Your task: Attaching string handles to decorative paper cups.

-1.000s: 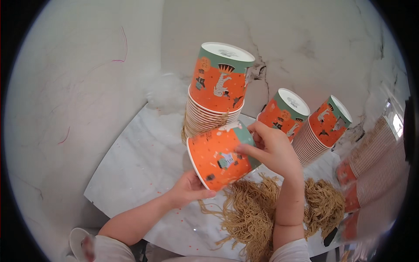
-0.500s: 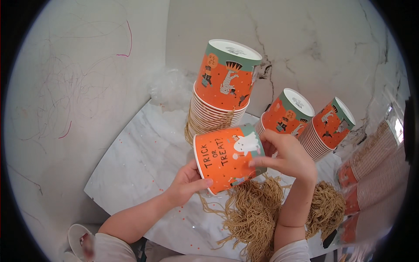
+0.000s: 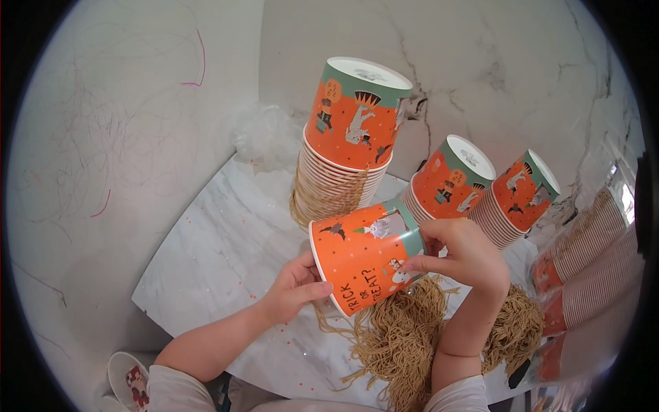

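Observation:
A large orange paper cup [image 3: 353, 250] with a green band, dark lettering and Halloween figures lies tilted on its side between my hands, above the table. My left hand [image 3: 301, 288] grips its white rim on the left, thumb on the outside. My right hand [image 3: 467, 253] pinches the green base end, and some of its fingers are hidden behind the cup. Just behind stands a tall stack of upside-down cups [image 3: 357, 123], with tan string [image 3: 300, 196] around its lower rims. A loose heap of tan string [image 3: 405, 329] lies beneath and to the right of the held cup.
Two shorter stacks of upturned cups, one nearer [image 3: 451, 180] and one farther right [image 3: 519, 194], stand by the marbled wall. Clear-wrapped cup stacks [image 3: 590, 275] fill the right side. More tan string [image 3: 513, 326] lies beside my right forearm. Crumpled clear plastic [image 3: 268, 137] sits at the back corner.
The held cup has turned about its length, its lettering moving down toward me and a bat figure coming into view on top. My right hand has shifted slightly right and down.

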Available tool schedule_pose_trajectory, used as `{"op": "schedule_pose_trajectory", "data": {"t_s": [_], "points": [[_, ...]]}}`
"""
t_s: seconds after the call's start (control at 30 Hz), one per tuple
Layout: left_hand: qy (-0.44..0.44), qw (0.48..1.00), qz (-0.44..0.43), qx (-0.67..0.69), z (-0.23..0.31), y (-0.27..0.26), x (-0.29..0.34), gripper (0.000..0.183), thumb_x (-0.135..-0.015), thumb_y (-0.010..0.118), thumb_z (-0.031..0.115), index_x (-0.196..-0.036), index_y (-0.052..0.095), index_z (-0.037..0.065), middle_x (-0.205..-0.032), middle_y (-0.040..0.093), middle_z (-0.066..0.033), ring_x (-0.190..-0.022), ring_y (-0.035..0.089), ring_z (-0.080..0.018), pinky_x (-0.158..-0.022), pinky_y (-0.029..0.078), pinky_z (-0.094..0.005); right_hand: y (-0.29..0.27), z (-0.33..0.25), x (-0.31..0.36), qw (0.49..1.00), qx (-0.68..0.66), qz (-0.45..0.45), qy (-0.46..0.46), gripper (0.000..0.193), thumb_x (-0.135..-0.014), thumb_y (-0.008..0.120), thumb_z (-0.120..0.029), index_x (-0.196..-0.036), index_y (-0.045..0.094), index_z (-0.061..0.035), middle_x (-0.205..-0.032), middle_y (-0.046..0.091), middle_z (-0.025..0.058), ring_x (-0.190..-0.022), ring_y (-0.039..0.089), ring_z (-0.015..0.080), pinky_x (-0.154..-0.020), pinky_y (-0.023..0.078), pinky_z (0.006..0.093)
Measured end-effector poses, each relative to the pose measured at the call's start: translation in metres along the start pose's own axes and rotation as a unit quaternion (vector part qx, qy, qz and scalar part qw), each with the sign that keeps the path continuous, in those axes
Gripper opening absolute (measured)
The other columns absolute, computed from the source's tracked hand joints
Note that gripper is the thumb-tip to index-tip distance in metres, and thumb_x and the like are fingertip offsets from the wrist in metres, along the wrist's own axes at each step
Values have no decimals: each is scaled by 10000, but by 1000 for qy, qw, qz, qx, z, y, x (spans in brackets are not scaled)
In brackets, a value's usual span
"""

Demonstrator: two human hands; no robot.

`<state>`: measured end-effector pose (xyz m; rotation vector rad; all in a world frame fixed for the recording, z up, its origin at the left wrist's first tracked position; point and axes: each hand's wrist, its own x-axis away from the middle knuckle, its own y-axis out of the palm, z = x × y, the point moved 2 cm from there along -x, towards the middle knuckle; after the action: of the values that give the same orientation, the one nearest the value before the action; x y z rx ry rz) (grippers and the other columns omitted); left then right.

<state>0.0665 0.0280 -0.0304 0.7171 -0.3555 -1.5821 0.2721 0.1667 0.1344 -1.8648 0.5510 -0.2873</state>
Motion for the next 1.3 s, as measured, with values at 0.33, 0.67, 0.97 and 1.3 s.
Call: {"op": "schedule_pose_trajectory", "data": {"t_s": [0.33, 0.67, 0.97, 1.3], "points": [[-20, 996, -69, -52, -9, 0, 5, 574, -880, 678, -23, -1410, 461, 23, -1307, 605, -53, -1185, 580, -136, -1004, 495, -330, 1, -8, -3, 992, 16, 106, 69, 485, -809, 778, -470, -806, 632, -8, -665, 632, 131, -614, 635, 301, -564, 474, 379], [10, 999, -4, -35, -4, 0, 4, 604, -879, 686, 24, -1428, 436, 24, -1329, 591, -61, -1210, 569, -152, -1033, 458, -337, 2, -12, 5, 999, 34, 29, 9, 487, -751, 808, -445, -766, 606, -2, -655, 621, 132, -629, 632, 324, -570, 466, 390], [14, 1000, -16, -13, -2, -1, 0, 555, -872, 696, 20, -1385, 484, 14, -1280, 628, -62, -1184, 593, -151, -1027, 475, -344, -1, -14, 7, 999, 37, 38, 0, 502, -789, 762, -495, -771, 617, -14, -669, 629, 119, -639, 635, 314, -570, 467, 382], [15, 981, -67, -181, -13, -1, 4, 498, -898, 703, 30, -1356, 510, 30, -1233, 643, -41, -1110, 610, -120, -986, 499, -325, -2, -12, 9, 997, 63, 39, 2, 429, -754, 802, -409, -767, 612, -25, -685, 640, 98, -646, 644, 293, -572, 471, 376]]}}
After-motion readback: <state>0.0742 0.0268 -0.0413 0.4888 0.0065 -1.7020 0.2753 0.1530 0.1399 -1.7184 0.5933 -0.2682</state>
